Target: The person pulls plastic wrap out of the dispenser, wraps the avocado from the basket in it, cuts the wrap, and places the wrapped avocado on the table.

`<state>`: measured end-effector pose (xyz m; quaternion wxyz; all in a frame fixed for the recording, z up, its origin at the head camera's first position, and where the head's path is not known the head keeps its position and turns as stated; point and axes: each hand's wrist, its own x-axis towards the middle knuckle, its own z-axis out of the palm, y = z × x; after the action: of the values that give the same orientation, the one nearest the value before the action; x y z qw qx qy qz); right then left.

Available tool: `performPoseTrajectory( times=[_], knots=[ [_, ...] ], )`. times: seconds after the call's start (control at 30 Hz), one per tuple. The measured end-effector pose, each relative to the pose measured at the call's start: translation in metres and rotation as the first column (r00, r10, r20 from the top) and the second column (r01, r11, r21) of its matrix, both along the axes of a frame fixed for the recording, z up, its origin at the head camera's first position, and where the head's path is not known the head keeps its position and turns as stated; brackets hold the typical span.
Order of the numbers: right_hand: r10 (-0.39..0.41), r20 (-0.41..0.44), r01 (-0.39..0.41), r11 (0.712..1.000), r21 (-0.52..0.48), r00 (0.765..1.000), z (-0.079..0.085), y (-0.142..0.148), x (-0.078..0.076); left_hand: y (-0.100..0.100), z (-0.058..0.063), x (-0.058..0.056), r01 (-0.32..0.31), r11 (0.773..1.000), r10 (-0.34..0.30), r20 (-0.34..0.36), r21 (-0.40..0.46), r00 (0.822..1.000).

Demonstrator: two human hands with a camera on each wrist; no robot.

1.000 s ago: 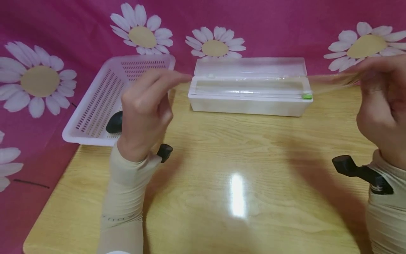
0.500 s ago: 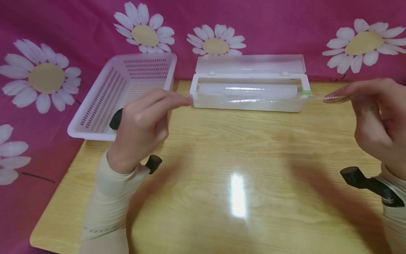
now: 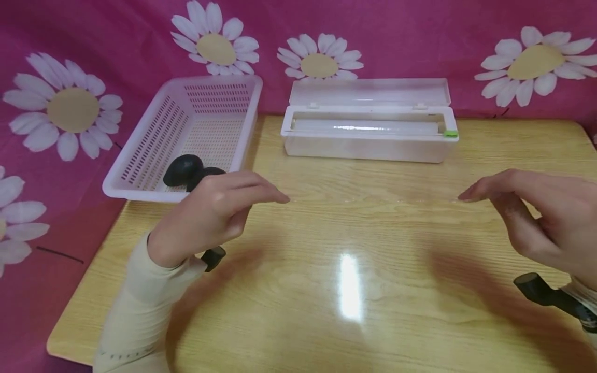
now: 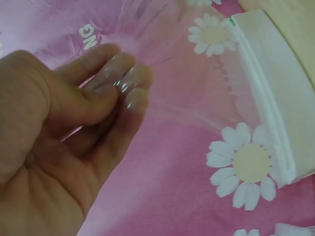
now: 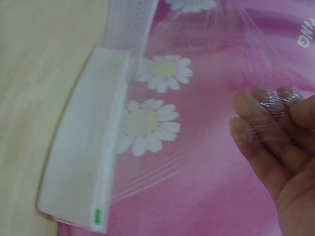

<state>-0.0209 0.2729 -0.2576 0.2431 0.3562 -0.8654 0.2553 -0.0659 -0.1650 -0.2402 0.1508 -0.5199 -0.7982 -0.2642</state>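
Observation:
A sheet of clear cling film [image 4: 197, 98] spreads from the open white dispenser box [image 3: 364, 147] to both hands. My left hand [image 3: 210, 212] pinches one corner between thumb and fingertips, in front of the box's left end. The other corner is pinched by my right hand [image 3: 545, 217], out past the box's right end. In the head view only a faint film edge shows between the hands. Inside the box lies the film roll [image 3: 373, 127], and a green slider [image 3: 450, 133] sits at the right end of its front edge. Film clings over the fingertips in both wrist views.
At the back left stands a white perforated basket [image 3: 135, 196], holding dark oval objects [image 3: 184, 170] partly hidden by my left hand. The box lid [image 3: 368, 92] is raised against a pink flowered cloth [image 3: 401, 41]. Wooden tabletop [image 3: 298, 290] extends before the hands.
Both hands have come from the box's level toward the body, drawing the film out over the front of the box. More of the dark oval objects shows now.

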Motion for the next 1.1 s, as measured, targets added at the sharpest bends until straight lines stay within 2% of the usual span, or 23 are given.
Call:
performPoseTrajectory(
  times=[0.07, 0.17, 0.33, 0.4, 0.53, 0.7, 0.77, 0.97, 1.1],
  knots=[
    [0.023, -0.009, -0.023, 1.000, -0.005, 1.000, -0.004, -0.004, 0.001, -0.002, -0.005, 0.000, 0.022, 0.999, -0.021, 0.036, -0.040, 0.999],
    [0.046, -0.031, -0.046, 0.999, -0.005, 0.998, -0.013, -0.007, -0.001, -0.003, -0.009, -0.001, 0.025, 0.991, -0.010, 0.107, -0.134, 0.994],
    [0.081, -0.031, -0.080, 0.996, 0.041, 0.996, -0.027, -0.008, -0.004, -0.001, -0.016, -0.001, 0.043, 0.961, 0.013, 0.202, -0.273, 0.979],
    [0.101, -0.006, -0.101, 0.994, 0.050, 0.995, -0.033, -0.008, -0.004, 0.001, -0.020, -0.002, 0.050, 0.951, 0.019, 0.219, -0.306, 0.976],
    [0.127, 0.036, -0.129, 0.990, 0.050, 0.991, -0.044, -0.007, -0.003, 0.003, -0.028, -0.002, 0.058, 0.936, 0.030, 0.245, -0.347, 0.969],
    [0.210, 0.066, -0.211, 0.977, 0.017, 0.976, -0.059, -0.006, -0.005, 0.005, -0.041, -0.004, 0.105, 0.914, 0.026, 0.313, -0.393, 0.950],
    [0.230, 0.103, -0.234, 0.972, 0.019, 0.968, -0.063, -0.006, -0.005, 0.007, -0.047, -0.005, 0.123, 0.907, 0.022, 0.337, -0.403, 0.941],
    [0.202, 0.209, -0.230, 0.966, 0.118, 0.957, -0.073, -0.007, -0.002, 0.011, -0.061, -0.007, 0.154, 0.891, 0.019, 0.375, -0.426, 0.927],
    [0.191, 0.233, -0.239, 0.951, 0.198, 0.953, -0.081, -0.009, -0.002, 0.013, -0.070, -0.009, 0.175, 0.875, 0.011, 0.380, -0.451, 0.925]
  ],
)
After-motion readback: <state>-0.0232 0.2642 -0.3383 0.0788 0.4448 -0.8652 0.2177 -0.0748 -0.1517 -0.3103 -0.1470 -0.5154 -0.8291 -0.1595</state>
